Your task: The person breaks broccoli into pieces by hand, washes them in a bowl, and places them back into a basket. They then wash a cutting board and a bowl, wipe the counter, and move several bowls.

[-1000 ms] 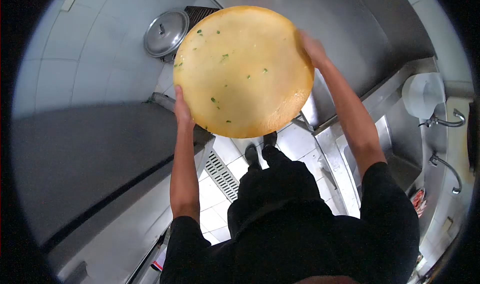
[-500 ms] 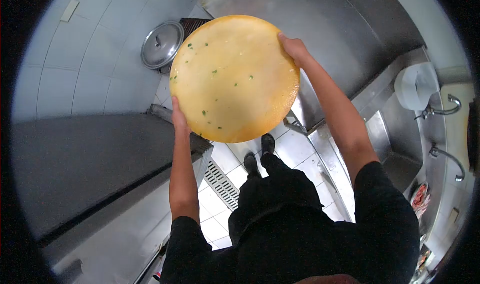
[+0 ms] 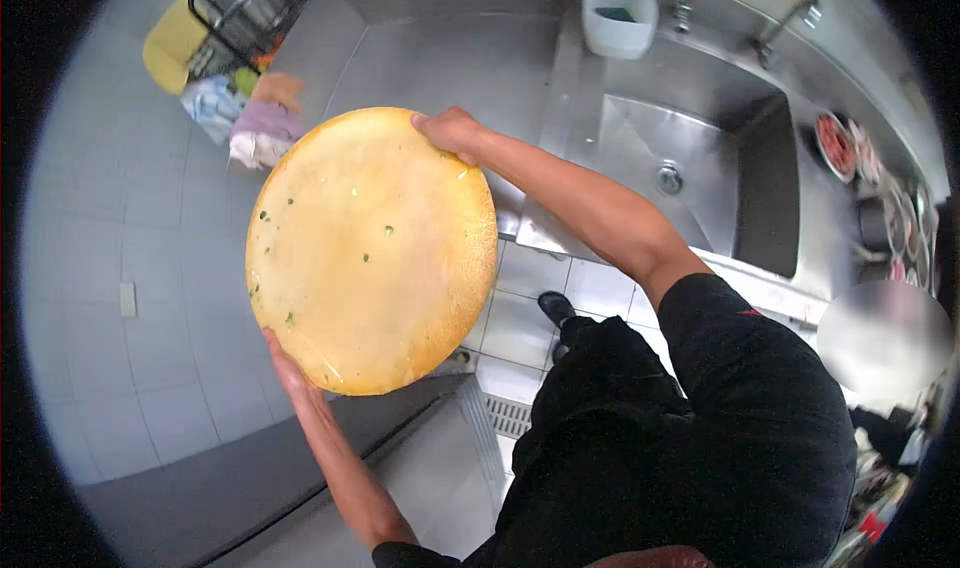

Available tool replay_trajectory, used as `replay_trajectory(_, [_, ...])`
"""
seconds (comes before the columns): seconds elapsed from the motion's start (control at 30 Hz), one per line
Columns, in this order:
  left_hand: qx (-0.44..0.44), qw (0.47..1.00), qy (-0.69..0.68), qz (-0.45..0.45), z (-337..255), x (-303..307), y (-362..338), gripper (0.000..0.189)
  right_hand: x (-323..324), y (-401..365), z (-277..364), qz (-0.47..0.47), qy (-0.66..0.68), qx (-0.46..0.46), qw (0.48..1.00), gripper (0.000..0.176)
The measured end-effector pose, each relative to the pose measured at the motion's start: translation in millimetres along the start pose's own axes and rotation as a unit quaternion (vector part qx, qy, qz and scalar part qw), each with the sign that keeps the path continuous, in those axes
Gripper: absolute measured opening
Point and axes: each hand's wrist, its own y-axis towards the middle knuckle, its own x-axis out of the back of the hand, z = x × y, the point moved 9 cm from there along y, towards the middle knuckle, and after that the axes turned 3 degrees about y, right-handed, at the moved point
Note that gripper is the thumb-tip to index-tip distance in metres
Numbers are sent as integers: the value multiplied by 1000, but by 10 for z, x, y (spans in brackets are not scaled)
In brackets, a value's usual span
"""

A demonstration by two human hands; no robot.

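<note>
A large round cutting board [image 3: 375, 253], yellowish with a darker edge and scattered green bits on its face, is held up in front of me. My left hand [image 3: 290, 366] grips its lower left edge. At the upper right edge, my right hand [image 3: 452, 134] is closed round the rim with the thumb on the face. Most fingers of both hands are hidden behind the board.
A steel sink [image 3: 690, 158] with taps lies to the right, beside a white plastic container [image 3: 620, 13]. Cloths [image 3: 262, 128] and a black rack [image 3: 255, 13] are at the upper left. A dark counter [image 3: 250, 488] runs below. A bowl of red food [image 3: 836, 146] stands far right.
My view and body have turned right. The board, still in both hands, now appears further left and lower in view. More of the sink shows, and the rack and cloths have come into sight.
</note>
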Motion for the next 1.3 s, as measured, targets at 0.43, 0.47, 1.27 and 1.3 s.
replay_trajectory(0.43, [118, 946, 97, 285, -140, -1941, -975, 41, 2408, -2092, -706, -104, 153, -57, 981, 38])
replay_trajectory(0.47, [106, 955, 70, 268, -101, -2244, -1164, 37, 2667, -2367, -767, -145, 123, -74, 979, 37])
replay_trajectory(1.27, [9, 903, 356, 241, 2017, -5929, -1194, 41, 5760, -1989, -1143, -510, -151, 122, 838, 54])
replay_trajectory(1.3, [-32, 893, 379, 241, 1952, -6074, -1201, 42, 5794, -2045, -773, -553, -172, 229, 782, 57])
